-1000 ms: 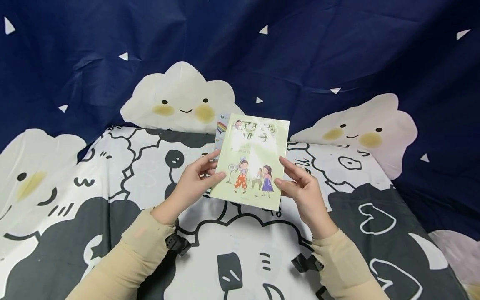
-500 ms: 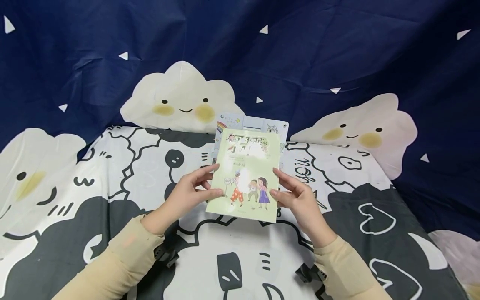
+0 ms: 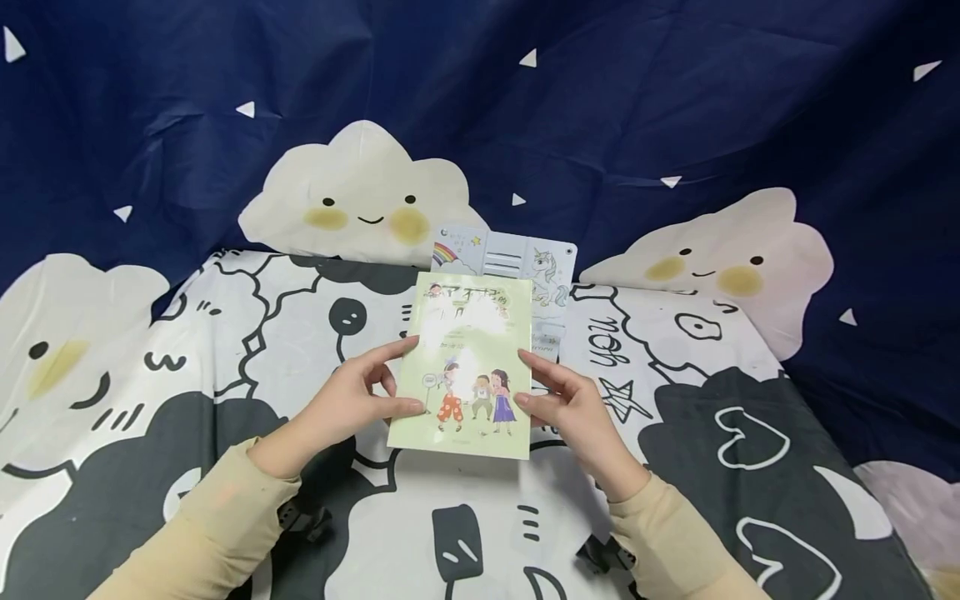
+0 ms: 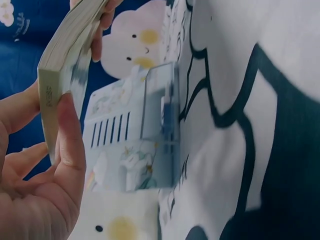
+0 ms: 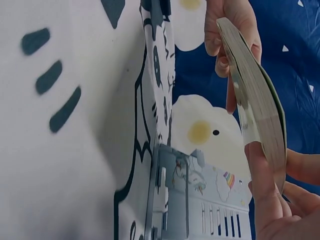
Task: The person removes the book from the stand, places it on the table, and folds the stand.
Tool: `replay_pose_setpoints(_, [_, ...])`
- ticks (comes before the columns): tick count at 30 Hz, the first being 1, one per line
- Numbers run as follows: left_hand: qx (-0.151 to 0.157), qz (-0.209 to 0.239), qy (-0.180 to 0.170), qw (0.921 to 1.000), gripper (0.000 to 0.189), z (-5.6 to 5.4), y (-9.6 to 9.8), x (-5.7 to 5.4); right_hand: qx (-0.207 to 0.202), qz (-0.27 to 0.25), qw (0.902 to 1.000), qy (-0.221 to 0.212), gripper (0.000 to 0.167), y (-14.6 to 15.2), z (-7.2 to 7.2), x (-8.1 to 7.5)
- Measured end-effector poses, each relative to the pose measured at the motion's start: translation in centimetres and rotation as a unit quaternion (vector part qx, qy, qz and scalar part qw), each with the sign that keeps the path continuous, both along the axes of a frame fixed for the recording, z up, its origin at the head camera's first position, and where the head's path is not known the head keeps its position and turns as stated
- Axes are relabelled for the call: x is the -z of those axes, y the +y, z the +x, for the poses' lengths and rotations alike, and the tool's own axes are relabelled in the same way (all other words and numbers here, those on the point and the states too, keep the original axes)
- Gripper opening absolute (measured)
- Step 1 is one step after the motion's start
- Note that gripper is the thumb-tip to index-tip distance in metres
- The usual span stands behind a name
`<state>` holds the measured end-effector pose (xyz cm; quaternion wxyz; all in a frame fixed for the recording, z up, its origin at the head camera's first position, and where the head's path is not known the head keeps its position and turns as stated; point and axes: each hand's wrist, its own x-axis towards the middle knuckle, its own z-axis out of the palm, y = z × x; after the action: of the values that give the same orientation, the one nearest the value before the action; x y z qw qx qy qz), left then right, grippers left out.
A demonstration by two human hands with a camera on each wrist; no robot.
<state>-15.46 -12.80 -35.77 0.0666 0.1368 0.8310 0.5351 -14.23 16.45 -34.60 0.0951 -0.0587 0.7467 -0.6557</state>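
Note:
Both hands hold a light green paperback book (image 3: 468,367) whose cover shows cartoon children and Chinese lettering. My left hand (image 3: 352,400) pinches its left edge, thumb on the cover and fingers behind. On the right edge, my right hand (image 3: 573,412) does the same. The wrist views show the book (image 4: 75,50) raised above the cloth, its page block (image 5: 257,100) visible. Behind it stands a pale blue bookend-like rack (image 3: 551,275) with unicorn and rainbow prints and slots; the book hides its lower left in the head view. The rack (image 4: 125,130) has a clear front panel.
A black and white cartoon-print cloth (image 3: 480,517) covers the table. Dark blue fabric (image 3: 480,75) with white triangles and smiling clouds (image 3: 367,192) hangs behind. Black wrist cameras (image 3: 307,521) sit by the sleeves.
Both hands have brought the book down, nearer the body and somewhat left. More of the unicorn rack behind it now shows. The grip on both edges stays the same.

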Motion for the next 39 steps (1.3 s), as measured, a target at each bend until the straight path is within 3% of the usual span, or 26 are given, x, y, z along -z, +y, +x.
replay_pose_setpoints(12, [0.044, 0.029, -0.048, 0.9974, 0.083, -0.4, -3.7, -1.2, -0.012, 0.017, 0.9997, -0.013, 0.058, -3.1, -0.2, 0.2])
replay_pose_setpoints(15, [0.038, 0.028, -0.049, 0.9977, 0.078, -0.5, -4.4, -1.2, -0.014, 0.011, 0.9996, -0.021, 0.058, -3.9, -0.3, 0.4])
replay_pose_setpoints(23, [-0.003, 0.008, -0.012, 0.9999, 0.057, -0.8, -6.0, -1.2, -0.036, 0.002, 0.9993, -0.009, 0.059, -5.8, -0.7, 0.9])
replay_pose_setpoints(33, [-0.028, -0.008, -0.013, 0.9995, 0.06, -1.0, -8.4, -1.4, -0.053, -0.017, 0.9985, -0.002, 0.059, -8.1, -1.2, 1.0])
replay_pose_setpoints(39, [-0.03, -0.015, -0.013, 0.9994, 0.06, -1.0, -9.8, -1.0, -0.069, -0.033, 0.9971, -0.002, 0.057, -9.5, -1.5, 1.4])
